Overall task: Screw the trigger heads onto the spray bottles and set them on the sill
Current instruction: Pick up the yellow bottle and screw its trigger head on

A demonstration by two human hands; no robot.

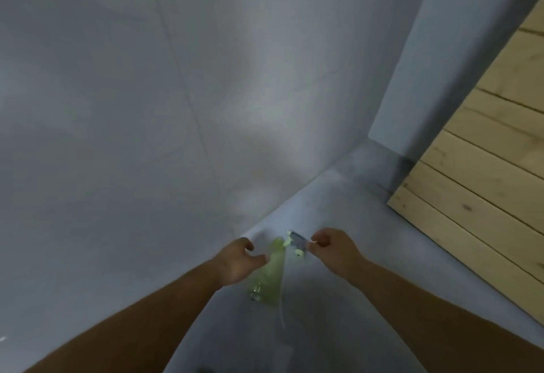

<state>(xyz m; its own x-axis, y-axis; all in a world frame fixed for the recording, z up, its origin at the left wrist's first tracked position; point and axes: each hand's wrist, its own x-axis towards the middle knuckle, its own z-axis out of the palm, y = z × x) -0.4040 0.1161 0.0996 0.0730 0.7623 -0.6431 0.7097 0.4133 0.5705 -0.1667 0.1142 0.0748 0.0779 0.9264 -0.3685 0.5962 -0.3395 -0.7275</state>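
A pale green see-through spray bottle (272, 272) stands on the grey ledge (338, 299) next to the wall, blurred by motion. A grey and white trigger head (295, 243) sits at its top. My right hand (332, 250) pinches the rear end of the trigger head with thumb and fingertips. My left hand (238, 260) is just left of the bottle with its fingers spread, and the thumb tip reaches the bottle's side. A thin pale line, perhaps the dip tube (282, 313), runs down past the bottle's base.
A grey tiled wall (147, 107) rises on the left and meets the ledge in a diagonal line. Light wooden planks (485, 181) lie to the right of the ledge. A grey corner post (412, 78) stands behind.
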